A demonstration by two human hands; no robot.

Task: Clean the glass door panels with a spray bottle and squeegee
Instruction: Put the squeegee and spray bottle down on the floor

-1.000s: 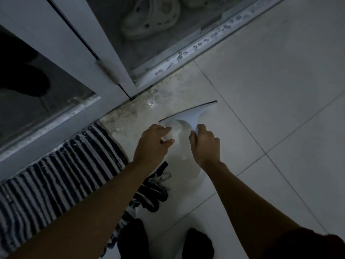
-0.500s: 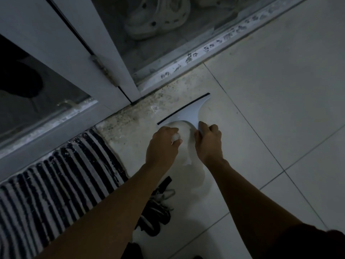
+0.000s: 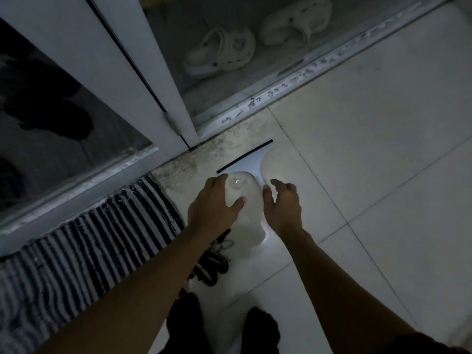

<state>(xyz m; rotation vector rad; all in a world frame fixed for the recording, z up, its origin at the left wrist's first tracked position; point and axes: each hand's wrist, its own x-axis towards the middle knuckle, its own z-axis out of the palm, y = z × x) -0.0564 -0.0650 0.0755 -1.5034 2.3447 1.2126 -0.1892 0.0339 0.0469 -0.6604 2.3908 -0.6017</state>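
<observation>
While left hand [image 3: 214, 203] clasps bottle [image 3: 236, 186] | right hand [image 3: 283, 203] spread beside squeegee [image 3: 251, 162] (bare tile rightward)

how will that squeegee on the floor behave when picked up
The squeegee looks like thin plastic, so probably light and stiff. Its black blade likely flexes a little. It lies flat on smooth tile, so it may slide when nudged.

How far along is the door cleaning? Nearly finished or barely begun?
Nothing looks clearly finished: the glass door panel appears hazy and its bottom track is speckled with grime. Both tools are down at the white floor tiles: the left hand grips the pale translucent spray bottle, while the right hand hovers open beside the white black-edged squeegee. Spraying and wiping the glass seem mostly left.
</observation>
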